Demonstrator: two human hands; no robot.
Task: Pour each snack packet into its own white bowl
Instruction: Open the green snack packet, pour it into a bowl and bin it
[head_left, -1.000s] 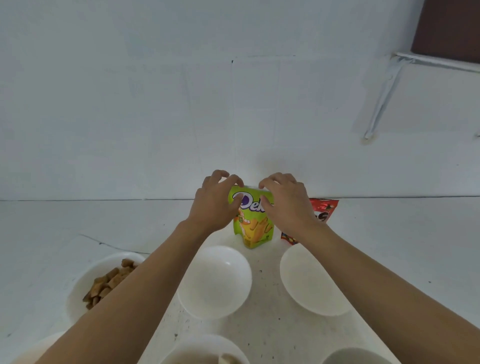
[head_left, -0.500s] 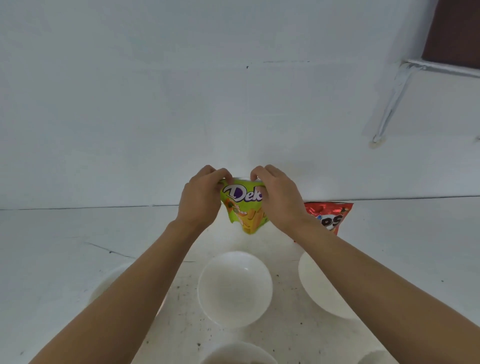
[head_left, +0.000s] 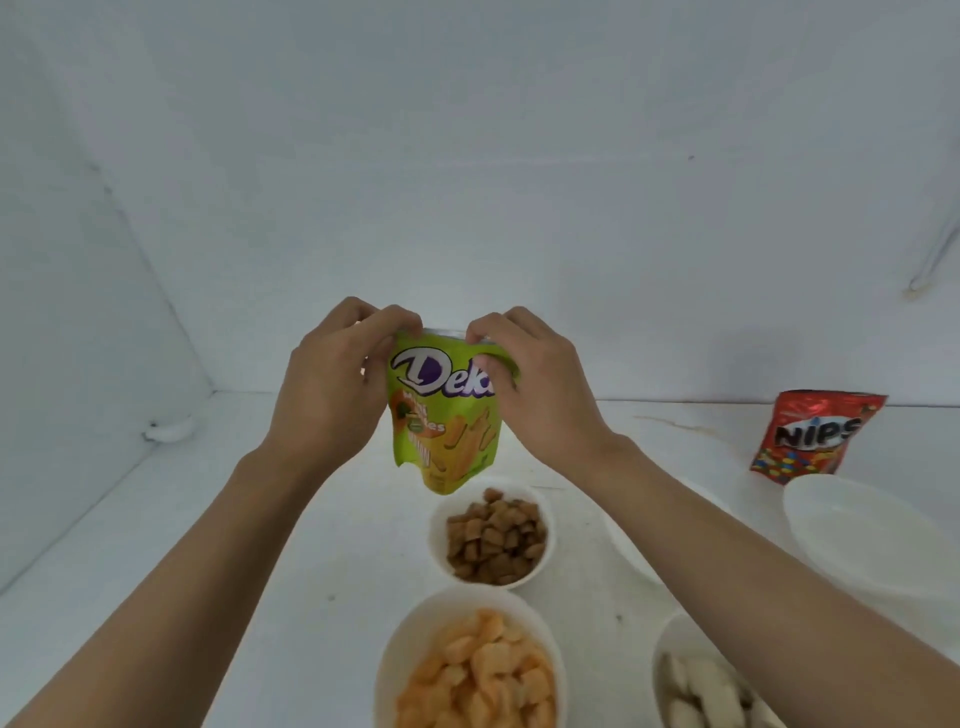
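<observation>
Pinching the top edge of the green packet (head_left: 445, 415), the left hand (head_left: 332, 395) and right hand (head_left: 537, 395) hold it upright in the air above the table (head_left: 322, 571). It hangs just behind the bowl of brown pieces (head_left: 492, 535); a red packet (head_left: 815, 439) stands at far right beside an empty bowl (head_left: 862, 535).

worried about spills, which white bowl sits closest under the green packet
The bowl of brown square pieces, right below the green Deka packet. The orange-snack bowl and pale-snack bowl lie nearer the camera; the empty bowl is off right.

Green packet (head_left: 445, 415): glossy plastic film, creased.
Red packet (head_left: 815, 441): shiny plastic film.
White bowl (head_left: 857, 535): smooth, slightly glossy.
Worktop (head_left: 363, 545): matt white; you see small dark specks.
</observation>
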